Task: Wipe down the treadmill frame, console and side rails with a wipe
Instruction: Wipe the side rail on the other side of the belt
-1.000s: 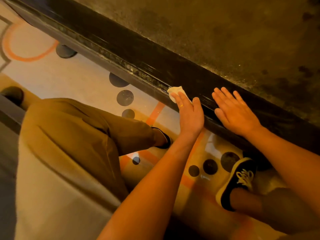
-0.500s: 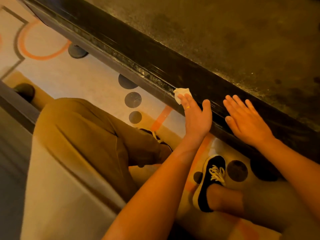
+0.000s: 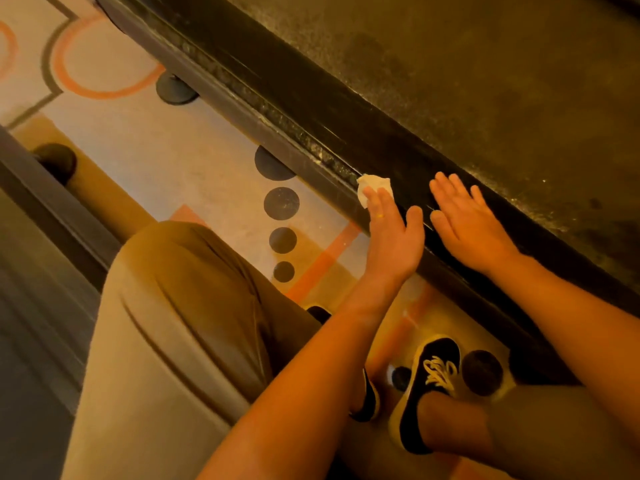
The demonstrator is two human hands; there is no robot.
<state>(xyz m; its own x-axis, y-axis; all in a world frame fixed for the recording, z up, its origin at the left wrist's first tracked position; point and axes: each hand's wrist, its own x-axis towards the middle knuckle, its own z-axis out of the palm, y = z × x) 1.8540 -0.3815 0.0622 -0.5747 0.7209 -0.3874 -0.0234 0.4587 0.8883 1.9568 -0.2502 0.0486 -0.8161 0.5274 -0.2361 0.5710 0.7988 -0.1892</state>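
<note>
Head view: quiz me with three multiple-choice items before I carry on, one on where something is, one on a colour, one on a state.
1. Where is the wipe?
A. on the floor
B. under the left hand, beneath its fingers, against the side rail
C. on the belt

2. What colour is the laced shoe?
A. red
B. all white
C. black with white laces

3. How is the right hand?
A. flat on the rail, holding nothing
B. in a fist
C. gripping the wipe

Answers:
1 B: the wipe's edge peeks out past the fingertips at the rail.
2 C: the upper is dark and the laces pale.
3 A: its fingers lie straight and spread on the black rail.
</note>
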